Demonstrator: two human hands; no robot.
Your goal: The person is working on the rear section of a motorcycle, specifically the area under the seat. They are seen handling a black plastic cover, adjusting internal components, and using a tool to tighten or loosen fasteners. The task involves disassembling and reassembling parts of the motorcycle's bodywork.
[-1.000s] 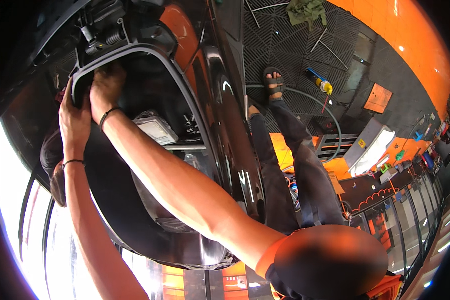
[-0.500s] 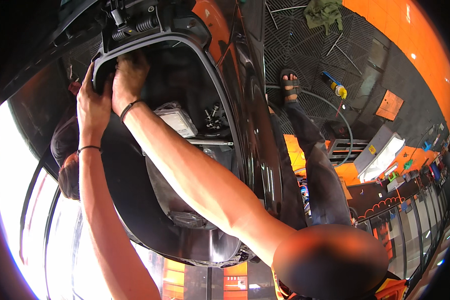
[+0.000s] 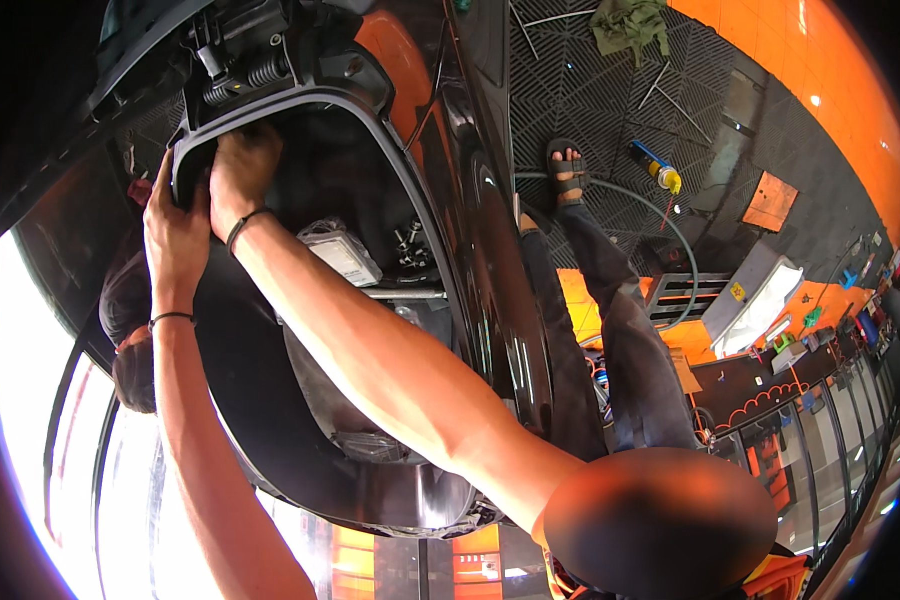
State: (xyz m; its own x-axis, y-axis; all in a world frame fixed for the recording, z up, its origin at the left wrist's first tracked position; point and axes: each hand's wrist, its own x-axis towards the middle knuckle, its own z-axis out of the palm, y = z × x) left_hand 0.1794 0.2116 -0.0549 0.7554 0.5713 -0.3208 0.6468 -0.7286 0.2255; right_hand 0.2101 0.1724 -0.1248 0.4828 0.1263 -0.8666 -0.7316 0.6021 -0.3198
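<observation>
My left hand (image 3: 175, 235) grips the rim (image 3: 335, 97) of a deep black storage compartment (image 3: 260, 345) at its upper left corner. Its thumb is on the inner side and its fingers are along the outside. Close beside it, my right hand (image 3: 238, 185) reaches inside under the same corner. The right fingers look curled, but their tips and anything in them are lost in shadow. Lower in the compartment lie a white packet in clear wrap (image 3: 340, 252), a cluster of shiny metal fittings (image 3: 412, 245) and a crumpled clear bag (image 3: 370, 445).
A spring hinge (image 3: 250, 75) stands above the rim, and glossy black bodywork (image 3: 495, 260) borders the compartment's right. Another person (image 3: 130, 325) crouches at left. Right of my legs (image 3: 610, 270), a spray can (image 3: 655, 167), a hose (image 3: 685, 250), an orange square (image 3: 770, 202) and a green cloth (image 3: 630, 28) lie on the floor.
The view has shifted slightly, so the compartment appears a little lower and further left. Both hands keep their places at the corner; the right hand's posture changes only slightly.
</observation>
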